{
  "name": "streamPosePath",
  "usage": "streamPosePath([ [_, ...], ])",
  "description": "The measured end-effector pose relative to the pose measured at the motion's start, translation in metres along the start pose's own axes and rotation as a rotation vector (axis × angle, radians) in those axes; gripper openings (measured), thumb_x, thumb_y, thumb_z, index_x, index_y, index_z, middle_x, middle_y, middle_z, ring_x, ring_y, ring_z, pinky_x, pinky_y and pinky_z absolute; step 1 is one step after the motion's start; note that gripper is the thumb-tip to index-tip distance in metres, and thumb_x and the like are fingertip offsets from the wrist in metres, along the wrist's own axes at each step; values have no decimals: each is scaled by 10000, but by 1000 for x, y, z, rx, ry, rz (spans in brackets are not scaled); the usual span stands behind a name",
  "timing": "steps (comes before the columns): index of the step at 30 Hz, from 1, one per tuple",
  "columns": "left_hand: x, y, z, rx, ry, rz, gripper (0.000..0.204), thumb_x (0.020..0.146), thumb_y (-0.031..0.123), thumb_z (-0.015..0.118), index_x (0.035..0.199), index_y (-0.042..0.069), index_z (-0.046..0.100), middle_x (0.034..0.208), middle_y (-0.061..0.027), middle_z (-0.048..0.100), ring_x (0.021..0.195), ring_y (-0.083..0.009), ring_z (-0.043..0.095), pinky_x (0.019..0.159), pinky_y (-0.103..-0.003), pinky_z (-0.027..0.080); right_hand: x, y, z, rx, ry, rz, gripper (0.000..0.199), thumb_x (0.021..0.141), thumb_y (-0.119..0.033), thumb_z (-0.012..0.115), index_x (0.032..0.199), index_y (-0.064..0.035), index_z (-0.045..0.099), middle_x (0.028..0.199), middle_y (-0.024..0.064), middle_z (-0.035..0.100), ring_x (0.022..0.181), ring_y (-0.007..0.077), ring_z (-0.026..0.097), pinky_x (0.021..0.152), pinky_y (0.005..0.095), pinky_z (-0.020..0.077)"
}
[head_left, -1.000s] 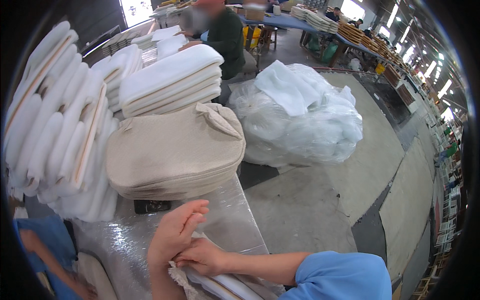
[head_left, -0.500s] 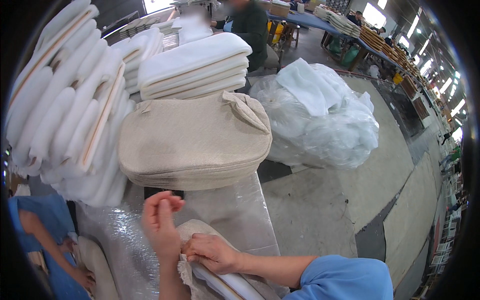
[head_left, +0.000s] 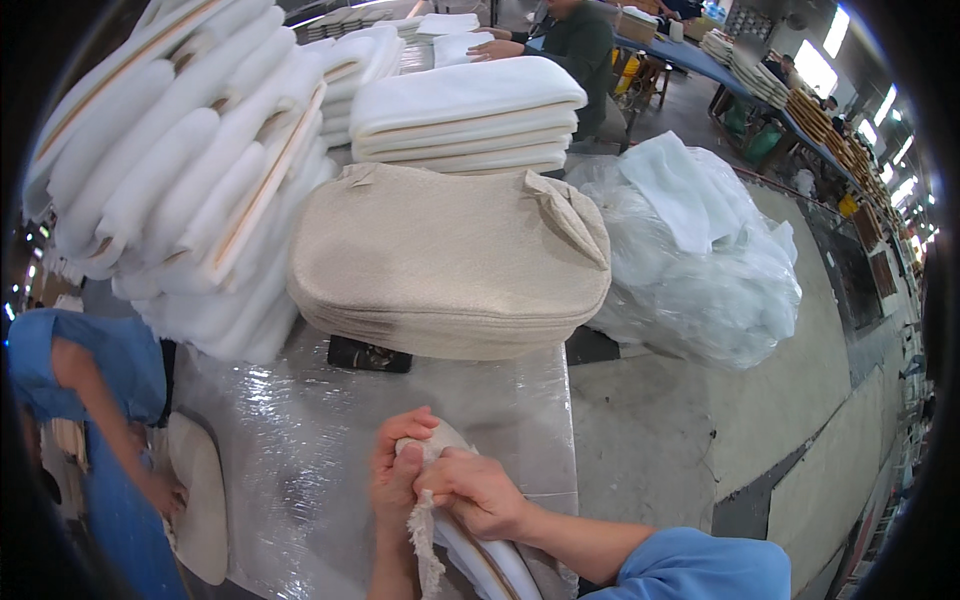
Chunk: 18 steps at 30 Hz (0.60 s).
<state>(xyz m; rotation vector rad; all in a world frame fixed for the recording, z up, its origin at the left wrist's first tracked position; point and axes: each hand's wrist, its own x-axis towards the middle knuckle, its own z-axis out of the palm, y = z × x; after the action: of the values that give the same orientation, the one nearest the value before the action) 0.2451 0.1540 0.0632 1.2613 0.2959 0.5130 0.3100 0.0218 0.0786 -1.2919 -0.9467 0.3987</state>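
My left hand (head_left: 395, 470) and my right hand (head_left: 475, 492) both grip a beige fabric cover with white foam inside (head_left: 470, 555), low at the table's near edge. The left fingers pinch its top end, the right hand presses on it beside them. A frayed fabric edge hangs below my hands. Just beyond them lies a stack of beige fabric covers (head_left: 450, 265) on the plastic-wrapped table (head_left: 290, 450).
White foam pads (head_left: 170, 170) lean in rows at the left, more are stacked flat (head_left: 465, 115) behind. A clear plastic bag of white material (head_left: 690, 250) sits on the floor right. A person in blue (head_left: 95, 400) works at left; another sits at the far table (head_left: 575, 40).
My left hand has come down from a raised, open pose and closed on the cover's end next to my right hand. The view has shifted closer to the stacks.
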Motion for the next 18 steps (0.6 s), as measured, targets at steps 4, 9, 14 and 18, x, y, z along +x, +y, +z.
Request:
streamPosePath([
  [4, -9, 4, 9, -4, 26, -18, 292, 1015, 319, 669, 1120, 47, 652, 1247, -136, 635, 1263, -251, 546, 1114, -411, 383, -6, -3, -3, -6, 10, -14, 67, 923, -34, 658, 985, -56, 674, 942, 80, 697, 821, 298, 627, 760, 391, 508],
  [9, -8, 2, 11, 21, 10, -38, 404, 1039, 432, 613, 1133, 41, 651, 1253, -132, 636, 1230, -234, 557, 1089, -385, 404, -9, -1, -7, -12, 30, -37, 87, 897, -16, 686, 974, -37, 652, 956, 77, 691, 823, 295, 625, 774, 387, 510],
  [14, 21, -45, -18, -217, 17, -402, 688, 1048, 662, 406, 1150, 34, 666, 1190, -154, 676, 1093, -261, 630, 984, -407, 499, -9, -3, -8, -26, 62, -56, 35, 941, -72, 660, 965, -50, 674, 961, 71, 704, 830, 290, 646, 758, 382, 510],
  [18, 3, -110, -24, -718, -114, -764, 747, 1047, 695, 334, 1076, 32, 678, 1032, -157, 704, 936, -290, 668, 843, -422, 553, -9, -14, -18, -110, 42, -74, 62, 951, -63, 630, 953, -67, 691, 960, 72, 715, 797, 276, 639, 720, 375, 500],
])
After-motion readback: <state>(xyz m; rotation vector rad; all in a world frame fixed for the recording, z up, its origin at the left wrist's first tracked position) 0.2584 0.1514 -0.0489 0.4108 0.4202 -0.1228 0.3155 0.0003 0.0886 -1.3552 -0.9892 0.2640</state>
